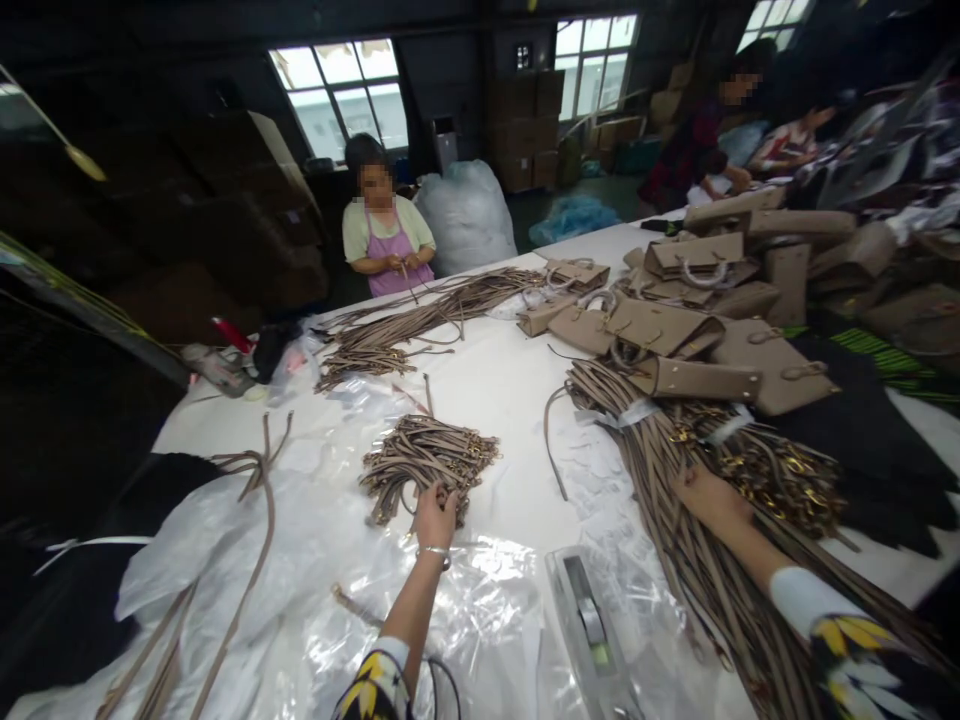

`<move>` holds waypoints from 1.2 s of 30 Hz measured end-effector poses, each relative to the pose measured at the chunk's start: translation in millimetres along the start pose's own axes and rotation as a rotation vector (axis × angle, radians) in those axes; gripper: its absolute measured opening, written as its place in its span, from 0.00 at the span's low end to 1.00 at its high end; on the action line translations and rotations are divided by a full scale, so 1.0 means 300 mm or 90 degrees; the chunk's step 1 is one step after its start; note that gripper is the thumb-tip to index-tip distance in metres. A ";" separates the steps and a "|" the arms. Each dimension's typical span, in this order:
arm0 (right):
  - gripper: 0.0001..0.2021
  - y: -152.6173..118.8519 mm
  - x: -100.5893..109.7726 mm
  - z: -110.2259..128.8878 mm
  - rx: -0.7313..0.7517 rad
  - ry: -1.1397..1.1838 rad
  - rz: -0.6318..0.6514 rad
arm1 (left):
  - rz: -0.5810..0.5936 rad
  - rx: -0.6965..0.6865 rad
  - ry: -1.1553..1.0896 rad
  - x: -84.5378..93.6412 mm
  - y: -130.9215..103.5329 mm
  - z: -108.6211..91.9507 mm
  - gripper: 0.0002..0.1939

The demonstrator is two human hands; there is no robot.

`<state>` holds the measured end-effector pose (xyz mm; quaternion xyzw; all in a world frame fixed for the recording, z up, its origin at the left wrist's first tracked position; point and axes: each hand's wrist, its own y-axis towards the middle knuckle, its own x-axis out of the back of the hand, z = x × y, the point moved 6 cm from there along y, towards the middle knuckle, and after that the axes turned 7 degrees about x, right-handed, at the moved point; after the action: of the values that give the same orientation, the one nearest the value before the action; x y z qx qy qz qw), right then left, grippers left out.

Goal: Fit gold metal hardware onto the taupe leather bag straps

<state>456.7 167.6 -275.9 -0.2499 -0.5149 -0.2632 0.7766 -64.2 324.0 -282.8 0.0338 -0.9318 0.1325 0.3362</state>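
My left hand (436, 515), with a bracelet at the wrist, is at the lower edge of a pile of folded taupe straps (427, 455) with gold clasps. Its fingers are bent together against the straps; what they pinch is too small to tell. On the right, my right hand (709, 497) lies on a long bundle of taupe straps (675, 500), beside a cluster of gold clasps (784, 480). The fingertips of that hand are hidden among the straps. White ties (626, 415) wrap the upper part of the bundle.
A tape dispenser (592, 630) stands between my arms on clear plastic sheets (480, 590). Taupe handbags (660, 325) are heaped at the back right. More straps (420, 320) lie across the far side, near a person in a pink apron (386, 245). Loose straps (259, 540) lie left.
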 end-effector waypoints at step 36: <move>0.21 -0.840 -0.098 0.753 0.414 0.499 0.538 | 0.271 0.175 -0.719 0.021 -0.591 -0.164 0.16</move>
<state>128.2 135.5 -195.8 -0.0692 -0.1052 0.1614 0.9788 -11.8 166.8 -202.7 -0.0447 -0.9267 0.2768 -0.2500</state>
